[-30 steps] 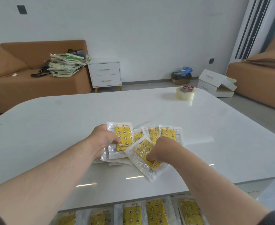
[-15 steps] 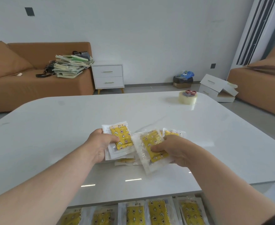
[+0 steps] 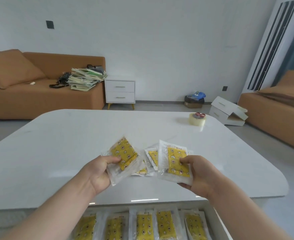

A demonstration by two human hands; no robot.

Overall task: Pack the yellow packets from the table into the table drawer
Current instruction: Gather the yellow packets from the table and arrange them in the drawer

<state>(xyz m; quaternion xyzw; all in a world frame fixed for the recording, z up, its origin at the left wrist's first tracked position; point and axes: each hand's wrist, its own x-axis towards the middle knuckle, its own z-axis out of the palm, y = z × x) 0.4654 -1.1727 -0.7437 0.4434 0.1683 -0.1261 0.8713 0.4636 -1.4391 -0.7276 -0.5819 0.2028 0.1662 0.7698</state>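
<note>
My left hand (image 3: 99, 172) pinches a yellow packet (image 3: 124, 155) in clear wrap, lifted and tilted above the white table (image 3: 64, 144). In my right hand (image 3: 197, 172) is a second yellow packet (image 3: 174, 160), held upright between thumb and fingers. Between the two hands, a few more yellow packets (image 3: 151, 158) lie on the table, partly hidden. Below the table's near edge the open drawer (image 3: 219, 222) holds a row of several yellow packets (image 3: 145, 226).
A roll of clear tape (image 3: 197, 119) with a small red object on top stands at the table's far right. Beyond the table are a brown sofa (image 3: 30, 90) with stacked papers, a white nightstand (image 3: 120, 91) and a loose white drawer unit (image 3: 227, 111) on the floor.
Both hands have lifted off the pile, each raising a packet. The right hand's packet turned upright and moved right; the left hand's packet rose and tilted.
</note>
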